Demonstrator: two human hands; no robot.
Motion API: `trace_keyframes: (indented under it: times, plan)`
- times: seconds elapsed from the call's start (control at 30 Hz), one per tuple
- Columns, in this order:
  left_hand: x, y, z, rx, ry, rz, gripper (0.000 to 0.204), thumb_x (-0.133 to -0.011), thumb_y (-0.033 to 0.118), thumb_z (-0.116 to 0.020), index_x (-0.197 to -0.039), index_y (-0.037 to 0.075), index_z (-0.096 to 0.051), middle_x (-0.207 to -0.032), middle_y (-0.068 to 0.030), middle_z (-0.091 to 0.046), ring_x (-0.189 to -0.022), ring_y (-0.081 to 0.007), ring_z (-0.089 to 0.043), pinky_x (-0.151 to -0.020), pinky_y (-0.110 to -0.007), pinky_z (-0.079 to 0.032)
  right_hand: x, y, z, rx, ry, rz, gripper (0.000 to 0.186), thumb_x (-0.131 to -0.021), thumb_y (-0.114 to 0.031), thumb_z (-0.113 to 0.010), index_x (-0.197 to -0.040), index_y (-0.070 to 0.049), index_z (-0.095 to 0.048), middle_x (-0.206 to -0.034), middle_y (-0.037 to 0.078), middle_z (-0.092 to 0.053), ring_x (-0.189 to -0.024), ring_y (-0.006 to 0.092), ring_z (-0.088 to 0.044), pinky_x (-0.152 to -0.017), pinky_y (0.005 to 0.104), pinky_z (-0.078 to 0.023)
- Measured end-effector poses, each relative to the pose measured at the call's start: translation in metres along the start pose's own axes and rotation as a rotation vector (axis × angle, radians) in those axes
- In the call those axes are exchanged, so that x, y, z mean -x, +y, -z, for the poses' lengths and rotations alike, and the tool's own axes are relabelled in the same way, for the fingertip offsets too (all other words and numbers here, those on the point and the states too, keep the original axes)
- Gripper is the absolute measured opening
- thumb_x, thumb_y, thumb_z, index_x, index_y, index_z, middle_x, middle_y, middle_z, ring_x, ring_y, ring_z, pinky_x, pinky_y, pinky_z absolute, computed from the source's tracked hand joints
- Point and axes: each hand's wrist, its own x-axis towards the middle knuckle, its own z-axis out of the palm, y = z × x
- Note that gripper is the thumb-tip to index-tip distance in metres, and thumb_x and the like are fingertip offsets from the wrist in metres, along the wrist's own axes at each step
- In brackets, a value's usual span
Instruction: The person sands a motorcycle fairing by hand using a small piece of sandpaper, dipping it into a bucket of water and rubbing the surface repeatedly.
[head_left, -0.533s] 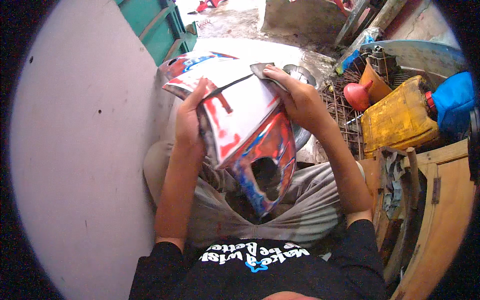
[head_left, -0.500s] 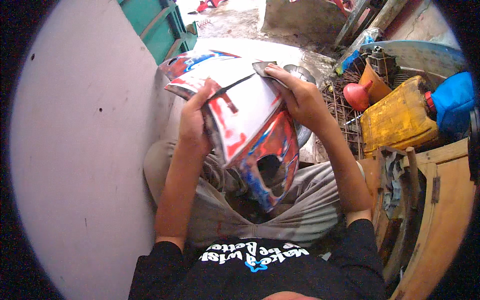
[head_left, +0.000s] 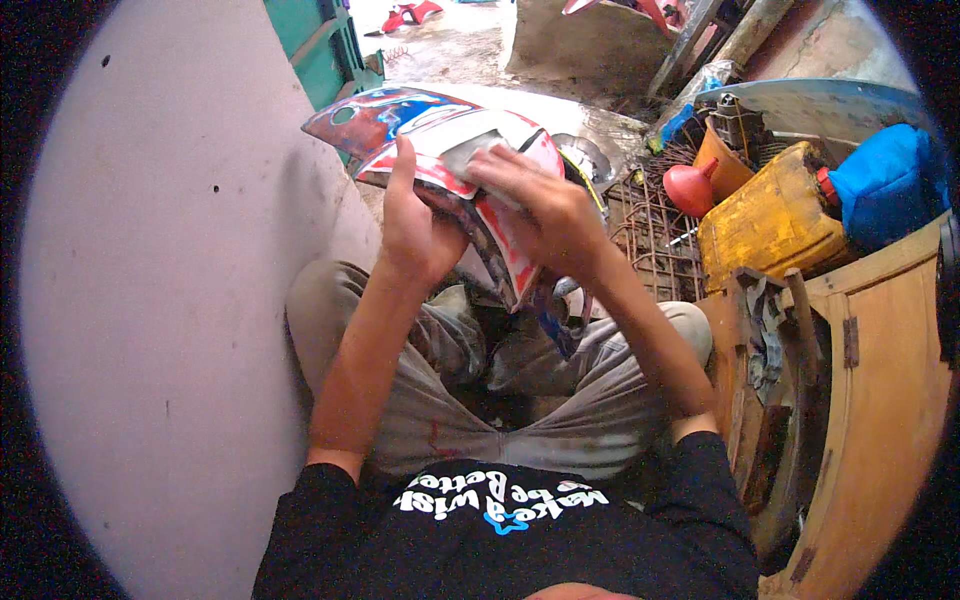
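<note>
A curved plastic motorcycle fairing panel (head_left: 425, 125), patched in white, red and blue, is held up above my lap, tilted with its near edge toward me. My left hand (head_left: 420, 240) grips that near edge, the thumb pointing up along the front and the fingers partly hidden behind. A grey sheet of sandpaper (head_left: 462, 156) lies against the white and red surface. The bent fingers of my right hand (head_left: 545, 205) press it there; some fingertips are blurred.
A pale wall panel (head_left: 180, 300) rises close on my left. To the right stand a yellow jerrycan (head_left: 775, 215), a red funnel (head_left: 690, 187), a metal grid (head_left: 650, 225) and a wooden cabinet frame (head_left: 880, 310). Beyond the fairing is a silvery round part (head_left: 583, 158).
The fairing panel has tipped, bringing its near edge up and showing more of its underside. My right hand has moved left and nearer across it with the sandpaper.
</note>
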Motion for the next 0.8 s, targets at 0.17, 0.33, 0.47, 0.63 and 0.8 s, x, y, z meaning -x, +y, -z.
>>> trace_keyframes:
  times: [0.17,0.33,0.47,0.63,0.8]
  plan:
    - [0.005,-0.010,-0.004,-0.170,0.083,0.043,0.059,-0.103,0.055,-0.039,-0.130,0.004,-0.052,-0.113,-0.0104,-0.066,-0.102,-0.0228,-0.065,-0.092,-0.038,-0.051,0.011,0.005,0.015,0.020,0.129,-0.330,0.042,-0.087,-0.014,-0.071,-0.126,-0.004,-0.060,-0.117,0.017,-0.068,-0.108,0.0344,-0.068,-0.087,0.0402,-0.056]
    - [0.008,-0.015,-0.002,-0.208,-0.061,0.003,0.055,-0.105,0.052,-0.036,-0.125,0.005,-0.053,-0.110,-0.0103,-0.066,-0.099,-0.0233,-0.066,-0.093,-0.040,-0.051,0.031,0.009,0.004,0.074,0.230,-0.175,0.038,-0.088,-0.014,-0.072,-0.122,0.000,-0.061,-0.116,0.020,-0.067,-0.103,0.0341,-0.070,-0.085,0.0384,-0.056]
    - [0.010,-0.021,0.009,-0.382,-0.150,-0.066,0.062,-0.105,0.055,-0.031,-0.129,0.001,-0.052,-0.117,-0.0135,-0.066,-0.103,-0.0256,-0.067,-0.096,-0.042,-0.050,0.035,0.020,0.006,-0.112,0.321,-0.508,0.046,-0.084,0.001,-0.065,-0.129,-0.004,-0.061,-0.126,0.020,-0.064,-0.119,0.0318,-0.063,-0.098,0.0393,-0.052]
    - [0.016,-0.028,0.017,-0.309,-0.146,-0.026,0.076,-0.104,0.060,-0.024,-0.135,-0.005,-0.048,-0.128,-0.0194,-0.061,-0.115,-0.0289,-0.062,-0.101,-0.043,-0.049,0.040,-0.008,-0.020,0.015,0.256,-0.085,0.035,-0.098,0.002,-0.048,-0.131,0.000,-0.058,-0.127,0.023,-0.063,-0.119,0.0326,-0.063,-0.099,0.0391,-0.051]
    - [0.021,-0.041,0.025,-0.342,-0.078,-0.095,0.072,-0.103,0.061,-0.026,-0.134,0.000,-0.048,-0.125,-0.0175,-0.061,-0.113,-0.0299,-0.063,-0.102,-0.043,-0.048,0.040,-0.005,-0.016,-0.193,0.190,-0.352,0.044,-0.088,0.008,-0.051,-0.130,-0.003,-0.059,-0.128,0.022,-0.063,-0.125,0.0321,-0.059,-0.105,0.0416,-0.047]
